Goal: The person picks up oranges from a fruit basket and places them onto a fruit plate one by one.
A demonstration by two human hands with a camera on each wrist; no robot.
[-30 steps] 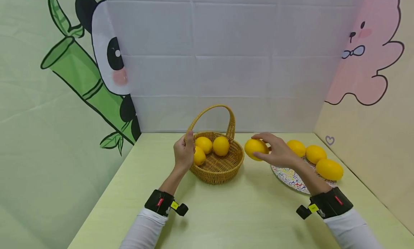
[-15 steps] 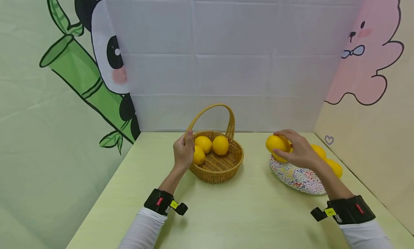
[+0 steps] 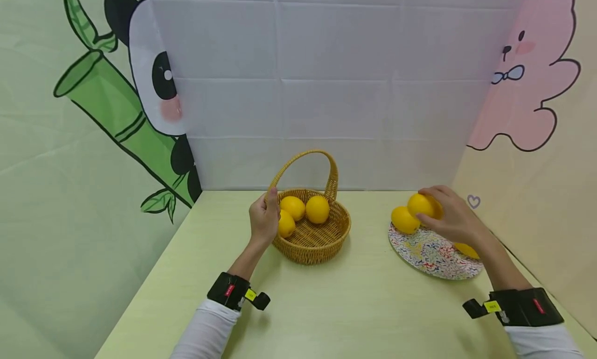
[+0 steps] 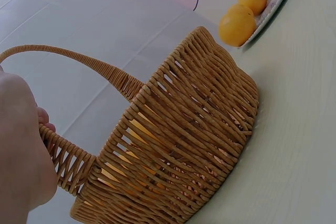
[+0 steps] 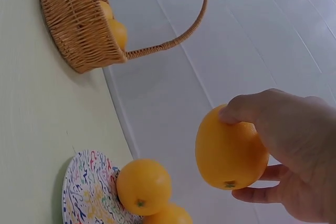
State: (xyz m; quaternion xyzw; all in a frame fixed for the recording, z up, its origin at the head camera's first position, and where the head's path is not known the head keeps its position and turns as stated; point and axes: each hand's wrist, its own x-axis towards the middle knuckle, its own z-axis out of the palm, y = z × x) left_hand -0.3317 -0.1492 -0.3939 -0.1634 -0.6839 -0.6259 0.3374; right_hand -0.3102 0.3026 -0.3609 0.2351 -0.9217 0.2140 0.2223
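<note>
one orange is pinched within the right grip, while the left grip clasps the basket handle.

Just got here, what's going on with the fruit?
A person has both hands busy. The left hand grips the handle of a wicker basket, in which three yellow fruits show. The right hand holds another fruit over a speckled plate, to the right of the basket. More fruits sit on the plate; that hand partly hides them in the head view.
</note>
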